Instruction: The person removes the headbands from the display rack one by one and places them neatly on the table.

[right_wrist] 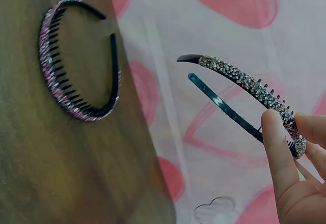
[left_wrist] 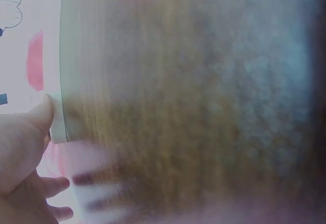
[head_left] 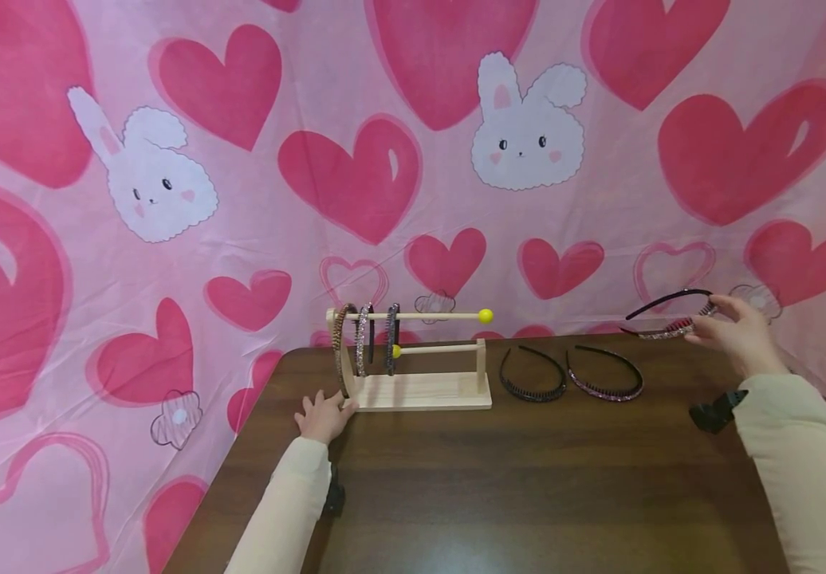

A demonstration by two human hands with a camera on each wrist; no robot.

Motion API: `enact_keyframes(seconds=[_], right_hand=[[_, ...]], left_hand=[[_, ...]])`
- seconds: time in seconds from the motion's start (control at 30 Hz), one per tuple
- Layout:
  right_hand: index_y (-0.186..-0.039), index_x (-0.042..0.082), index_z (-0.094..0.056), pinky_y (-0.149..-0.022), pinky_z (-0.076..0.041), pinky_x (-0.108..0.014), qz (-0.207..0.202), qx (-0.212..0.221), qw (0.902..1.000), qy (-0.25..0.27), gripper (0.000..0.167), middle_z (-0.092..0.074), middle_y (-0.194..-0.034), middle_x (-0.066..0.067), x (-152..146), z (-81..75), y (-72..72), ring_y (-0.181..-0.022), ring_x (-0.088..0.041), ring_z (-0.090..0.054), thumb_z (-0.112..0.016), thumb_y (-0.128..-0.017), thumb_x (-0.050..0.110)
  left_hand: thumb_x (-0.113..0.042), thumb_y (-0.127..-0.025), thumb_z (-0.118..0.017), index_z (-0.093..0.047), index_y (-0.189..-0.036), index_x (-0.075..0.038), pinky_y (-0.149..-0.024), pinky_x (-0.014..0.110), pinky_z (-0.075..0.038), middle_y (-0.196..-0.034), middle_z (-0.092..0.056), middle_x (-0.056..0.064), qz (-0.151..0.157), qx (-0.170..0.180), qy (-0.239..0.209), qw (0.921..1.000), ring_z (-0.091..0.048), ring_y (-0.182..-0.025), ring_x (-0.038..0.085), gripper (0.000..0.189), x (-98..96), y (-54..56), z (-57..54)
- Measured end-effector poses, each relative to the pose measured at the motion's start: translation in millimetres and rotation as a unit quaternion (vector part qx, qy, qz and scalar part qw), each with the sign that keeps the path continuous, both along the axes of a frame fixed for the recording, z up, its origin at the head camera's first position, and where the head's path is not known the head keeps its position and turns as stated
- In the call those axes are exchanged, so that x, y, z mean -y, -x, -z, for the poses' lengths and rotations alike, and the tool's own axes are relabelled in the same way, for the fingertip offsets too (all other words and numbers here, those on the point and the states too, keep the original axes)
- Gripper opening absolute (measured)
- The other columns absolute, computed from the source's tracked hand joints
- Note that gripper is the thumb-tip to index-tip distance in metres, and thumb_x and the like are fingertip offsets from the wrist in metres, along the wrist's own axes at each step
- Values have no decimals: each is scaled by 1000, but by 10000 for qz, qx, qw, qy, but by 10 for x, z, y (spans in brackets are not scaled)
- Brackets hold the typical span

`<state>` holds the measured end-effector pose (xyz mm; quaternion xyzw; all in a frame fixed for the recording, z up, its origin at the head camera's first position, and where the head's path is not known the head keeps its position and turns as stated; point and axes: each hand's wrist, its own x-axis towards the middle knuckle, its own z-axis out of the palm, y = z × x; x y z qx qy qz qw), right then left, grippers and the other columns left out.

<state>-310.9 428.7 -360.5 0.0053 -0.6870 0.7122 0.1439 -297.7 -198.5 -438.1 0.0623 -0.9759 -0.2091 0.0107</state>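
Observation:
My right hand pinches a glittery toothed headband between thumb and fingers, raised off the table at the right. Its two tips point left, away from the hand. The left hand rests at the left end of a wooden headband stand, fingers spread on the table and thumb touching the base's corner. On the stand's upper rod hang a brown headband, a silvery headband and a dark headband. A black headband and a pink-glitter headband lie right of the stand.
The dark wooden table ends at the back against a pink cloth printed with hearts and rabbits. The stand's rods carry yellow ball ends pointing opposite ways. A short upright post rises at the base's right end.

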Motion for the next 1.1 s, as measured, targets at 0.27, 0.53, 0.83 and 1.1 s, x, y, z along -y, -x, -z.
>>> enact_keyframes(seconds=[0.27,0.53,0.83,1.1], right_hand=[[-144,12,-30,-57,-53,-30,243,-111,9976,634,74,-10,-149,-11,-149,285,20,-70,-7,-63,-62,-81,-9],[-145,7,-23,-59,-52,-24,598,506,9939,771,69,-26,-115,-21,180,133,-379,-59,-6,-62,-51,-85,-12],[-147,4,-13,-55,-52,-25,1395,1177,9751,1257,79,-28,-108,-17,154,302,-440,-49,-8,-60,-53,-81,-13],[-143,-6,-11,-48,-52,-30,1622,1682,9708,548,76,-54,-66,-4,156,466,-497,-42,-13,-59,-54,-81,-8]], left_hand=[[-39,-93,-51,-46,-135,-5,-96,67,-10,-139,-26,33,-10,26,0,10000,-11,-128,55,54,-2,-5,-13],[-39,-93,-51,-46,-135,-5,-96,67,-11,-139,-26,33,-24,48,6,10000,-11,-128,54,54,-14,1,-11],[-38,-93,-51,-45,-135,-5,-96,67,-11,-140,-26,33,-39,101,7,9999,-11,-128,54,54,-19,-2,-8],[-39,-93,-51,-45,-135,-5,-96,67,-11,-140,-25,33,-64,113,25,9999,-11,-128,54,55,-10,10,1]])
